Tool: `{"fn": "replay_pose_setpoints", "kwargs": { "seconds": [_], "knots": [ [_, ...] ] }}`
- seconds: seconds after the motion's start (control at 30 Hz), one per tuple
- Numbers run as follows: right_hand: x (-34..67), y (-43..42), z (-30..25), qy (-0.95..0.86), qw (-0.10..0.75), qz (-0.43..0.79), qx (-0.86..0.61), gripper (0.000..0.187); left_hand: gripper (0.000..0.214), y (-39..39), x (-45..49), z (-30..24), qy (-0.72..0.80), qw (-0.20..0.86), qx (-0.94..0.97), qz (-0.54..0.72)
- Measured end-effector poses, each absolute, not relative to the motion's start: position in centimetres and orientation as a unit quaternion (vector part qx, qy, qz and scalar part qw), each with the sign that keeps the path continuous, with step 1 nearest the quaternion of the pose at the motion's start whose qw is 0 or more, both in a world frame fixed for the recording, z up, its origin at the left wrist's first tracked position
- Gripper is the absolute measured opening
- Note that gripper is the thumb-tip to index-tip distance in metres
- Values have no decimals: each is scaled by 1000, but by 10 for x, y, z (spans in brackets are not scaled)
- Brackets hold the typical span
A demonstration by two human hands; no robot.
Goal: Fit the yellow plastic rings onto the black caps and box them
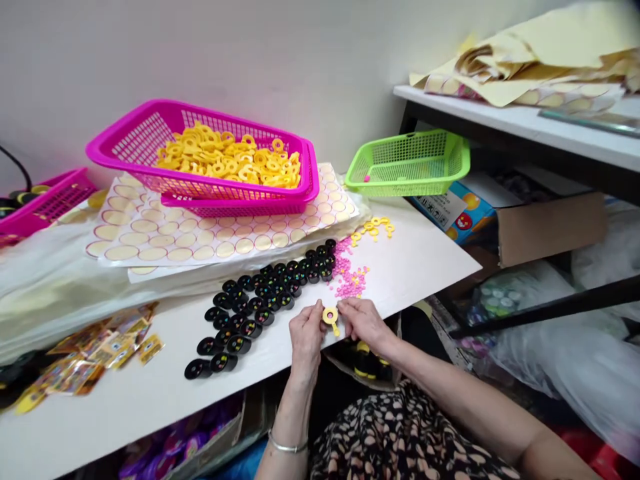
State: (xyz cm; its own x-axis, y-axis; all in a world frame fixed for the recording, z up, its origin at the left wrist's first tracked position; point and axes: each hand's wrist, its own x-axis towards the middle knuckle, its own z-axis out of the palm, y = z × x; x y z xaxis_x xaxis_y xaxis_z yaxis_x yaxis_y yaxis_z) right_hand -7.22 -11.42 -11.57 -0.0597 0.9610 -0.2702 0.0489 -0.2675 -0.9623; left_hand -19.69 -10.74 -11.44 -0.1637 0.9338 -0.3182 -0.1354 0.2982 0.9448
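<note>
A yellow ring-shaped piece [330, 323] with a short tab pointing down sits between my two hands at the table's front edge. A pinkish spot shows in its middle. My left hand [307, 333] pinches it from the left, thumb and forefinger closed at the rim. On the opposite side, the closed fingertips of my right hand [366, 324] meet its edge. Just beyond lie many small pink pieces [351, 283], loose on the white table [420, 257]. Rows of short black cylinders [257, 303] with coloured specks on top stand left of them.
Yellow ring pieces fill a magenta basket [125, 163] on printed circle sheets [165, 240]. A few more yellow pieces [373, 228] lie behind the pink ones. A green basket [405, 188] stands at the back, beneath a shelf [520, 130]. Shiny packets [107, 347] lie at left.
</note>
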Motion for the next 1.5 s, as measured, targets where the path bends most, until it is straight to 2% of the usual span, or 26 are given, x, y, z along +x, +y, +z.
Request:
{"fn": "replay_pose_setpoints", "kwargs": {
  "seconds": [0.63,0.93,1.07,1.17,1.27,1.37,1.5],
  "knots": [
    [-87,-102,-117,-376,388,653,-532,30,32,-121,-188,-137,615,495,367,491],
    [-83,-101,-116,-407,377,652,-517,31,38,-119,-216,-123,516,644,318,467],
    [-82,-99,-116,-450,355,630,-525,32,49,-113,-225,-122,496,581,476,435],
    [-81,-97,-118,-463,362,613,-529,33,36,-107,-220,-124,488,488,608,392],
    [-72,-101,-119,-449,381,624,-514,33,30,-110,-215,-125,516,409,635,403],
    [-55,-110,-117,-432,403,678,-437,23,31,-121,-211,-121,509,371,624,462],
    [-38,-124,-112,-431,362,774,-291,65,37,-134,-204,-106,467,311,661,499]
  ]
}}
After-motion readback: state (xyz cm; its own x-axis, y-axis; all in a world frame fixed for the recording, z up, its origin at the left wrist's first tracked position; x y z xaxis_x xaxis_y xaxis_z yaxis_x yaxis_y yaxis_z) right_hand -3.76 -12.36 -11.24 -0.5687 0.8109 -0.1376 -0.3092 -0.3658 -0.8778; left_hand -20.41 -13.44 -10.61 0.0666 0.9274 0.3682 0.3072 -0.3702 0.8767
